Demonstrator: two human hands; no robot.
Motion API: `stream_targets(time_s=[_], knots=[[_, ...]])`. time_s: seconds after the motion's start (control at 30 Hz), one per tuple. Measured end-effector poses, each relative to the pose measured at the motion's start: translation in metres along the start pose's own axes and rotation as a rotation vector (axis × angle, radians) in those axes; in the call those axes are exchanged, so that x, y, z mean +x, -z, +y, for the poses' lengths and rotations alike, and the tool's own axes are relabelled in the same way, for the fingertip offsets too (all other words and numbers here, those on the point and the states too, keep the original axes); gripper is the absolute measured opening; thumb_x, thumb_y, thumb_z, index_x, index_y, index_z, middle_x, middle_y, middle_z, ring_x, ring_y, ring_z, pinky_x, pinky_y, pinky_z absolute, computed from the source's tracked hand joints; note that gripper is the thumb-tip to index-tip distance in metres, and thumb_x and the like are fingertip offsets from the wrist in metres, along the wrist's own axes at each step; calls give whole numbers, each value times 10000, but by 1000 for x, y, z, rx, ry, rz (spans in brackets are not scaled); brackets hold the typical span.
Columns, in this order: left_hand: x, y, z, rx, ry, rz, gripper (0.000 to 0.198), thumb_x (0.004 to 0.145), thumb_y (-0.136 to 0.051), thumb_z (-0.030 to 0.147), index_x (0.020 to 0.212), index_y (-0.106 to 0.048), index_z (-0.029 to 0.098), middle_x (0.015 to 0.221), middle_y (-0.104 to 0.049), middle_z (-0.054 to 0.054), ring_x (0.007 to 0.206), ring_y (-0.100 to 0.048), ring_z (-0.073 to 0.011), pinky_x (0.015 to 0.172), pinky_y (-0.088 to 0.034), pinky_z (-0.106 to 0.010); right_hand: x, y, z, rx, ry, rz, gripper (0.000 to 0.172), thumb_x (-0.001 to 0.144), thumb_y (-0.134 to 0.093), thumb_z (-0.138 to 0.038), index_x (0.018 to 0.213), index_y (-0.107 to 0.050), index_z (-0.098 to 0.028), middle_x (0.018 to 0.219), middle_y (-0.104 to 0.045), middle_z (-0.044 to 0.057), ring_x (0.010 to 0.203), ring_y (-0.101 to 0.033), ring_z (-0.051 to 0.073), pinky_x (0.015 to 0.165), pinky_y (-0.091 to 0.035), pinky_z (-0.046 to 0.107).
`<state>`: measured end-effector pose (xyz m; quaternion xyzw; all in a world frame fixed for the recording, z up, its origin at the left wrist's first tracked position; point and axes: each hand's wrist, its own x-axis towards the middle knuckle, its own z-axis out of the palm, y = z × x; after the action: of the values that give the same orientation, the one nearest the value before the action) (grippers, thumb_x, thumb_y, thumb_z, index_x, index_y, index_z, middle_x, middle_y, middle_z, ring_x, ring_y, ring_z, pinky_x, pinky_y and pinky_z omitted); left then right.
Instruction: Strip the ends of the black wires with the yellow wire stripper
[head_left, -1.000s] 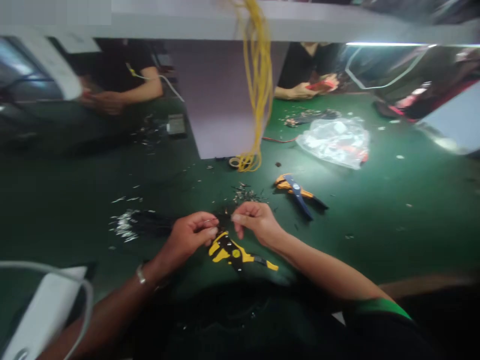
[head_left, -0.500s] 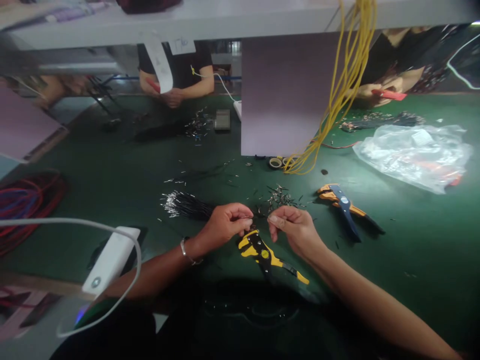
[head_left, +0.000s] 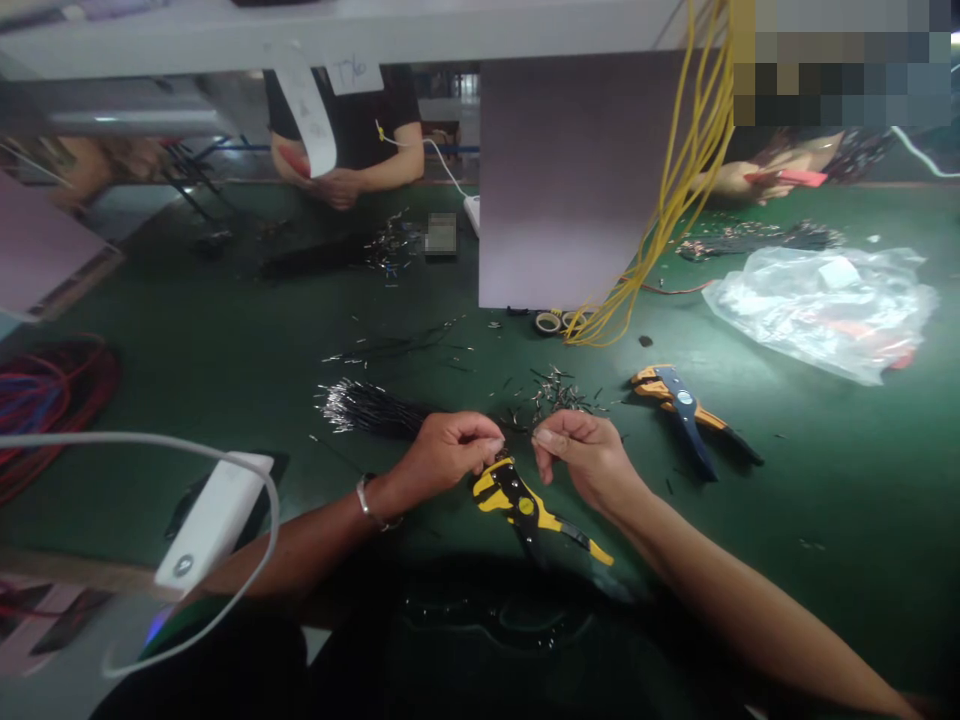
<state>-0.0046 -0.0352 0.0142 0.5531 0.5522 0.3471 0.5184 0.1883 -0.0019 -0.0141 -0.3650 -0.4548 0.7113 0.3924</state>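
My left hand (head_left: 448, 452) and my right hand (head_left: 582, 452) are both pinched shut, fingertips facing each other a few centimetres apart, with a short dark wire stretched between them. Right below them on the green table (head_left: 225, 370) lies a yellow and black wire stripper (head_left: 525, 505). A bundle of black wires with bare silvery ends (head_left: 367, 407) lies just left of my left hand. A small heap of cut wire bits (head_left: 559, 392) sits just beyond my right hand.
A second, blue and orange stripper (head_left: 686, 405) lies to the right, a clear plastic bag (head_left: 821, 305) beyond it. Yellow cables (head_left: 679, 200) hang beside a grey panel (head_left: 570, 180). A white box with a cord (head_left: 214, 520) sits near left. Other people's hands (head_left: 337, 185) work across the table.
The view has swung left then steadied, showing more of the table's left side. My two hands stay pinched on the wire over the yellow stripper, barely moving.
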Motion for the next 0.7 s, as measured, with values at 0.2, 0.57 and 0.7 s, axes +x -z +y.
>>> stream_targets(time_s=[0.2,0.57,0.7], knots=[[0,0,3,-31,25,0,124,734,-600,244,742,-656,133,552,-576,15,481,-506,-66,499,-426,-208,1,0,0,57,-24,-20,227,693,-773,-334,614,-647,-163,495,-622,-9,393,-537,111,388,-463,235],[2,0,-3,-30,33,-31,130,731,-621,249,751,-665,128,522,-560,22,472,-507,-68,479,-405,-191,0,-1,2,42,-33,-36,240,699,-777,-341,616,-639,-163,497,-623,-11,389,-542,112,399,-461,240],[3,1,-8,-62,36,11,129,740,-634,250,734,-660,125,551,-580,11,471,-502,-63,481,-413,-190,3,3,2,-5,19,1,217,715,-766,-339,649,-657,-163,518,-641,-10,415,-564,116,440,-475,250]])
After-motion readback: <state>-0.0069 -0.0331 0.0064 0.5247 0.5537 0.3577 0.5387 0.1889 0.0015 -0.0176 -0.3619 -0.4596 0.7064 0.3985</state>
